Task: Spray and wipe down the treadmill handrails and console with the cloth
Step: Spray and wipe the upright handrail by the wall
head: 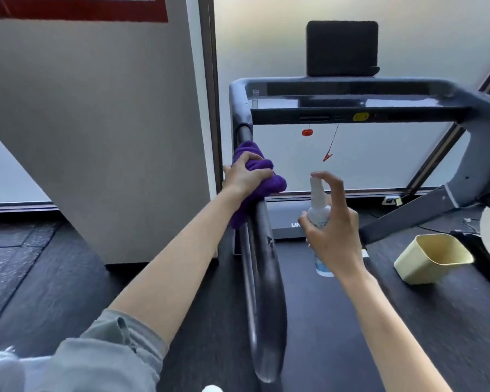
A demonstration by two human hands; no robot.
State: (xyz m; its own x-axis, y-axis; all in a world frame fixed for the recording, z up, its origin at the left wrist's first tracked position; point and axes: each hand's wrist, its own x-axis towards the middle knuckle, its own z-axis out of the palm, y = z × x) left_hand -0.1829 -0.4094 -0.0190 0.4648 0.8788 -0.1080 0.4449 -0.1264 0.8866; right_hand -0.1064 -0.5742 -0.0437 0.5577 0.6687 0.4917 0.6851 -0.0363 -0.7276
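**Spray could miss the rail, and the cloth could slide off**

Head view: The left hand (pixel 245 176) is closed around a purple cloth (pixel 255 179), pressing it onto the left handrail (pixel 262 250) of the treadmill. The cloth sits high on the handrail, just below the bend where the handrail meets the console (pixel 351 107). Part of the cloth hangs down the outer side of the handrail.

The right hand (pixel 333 222) is wrapped around a small white spray bottle (pixel 318 219), just to the right of the handrail. One finger is lifted above the pump top. I cannot tell which way the nozzle points.

What could go wrong? If the nozzle points the wrong way, the spray may wet the left hand or fall on the black walking belt (pixel 337 321) and make it slippery. The hanging part of the cloth could slip off the round handrail if the grip gets loose. The right handrail and the console look not yet wiped. A pale yellow tub (pixel 433 261) sits on the belt, far right of the handrail, and a foot could knock it.
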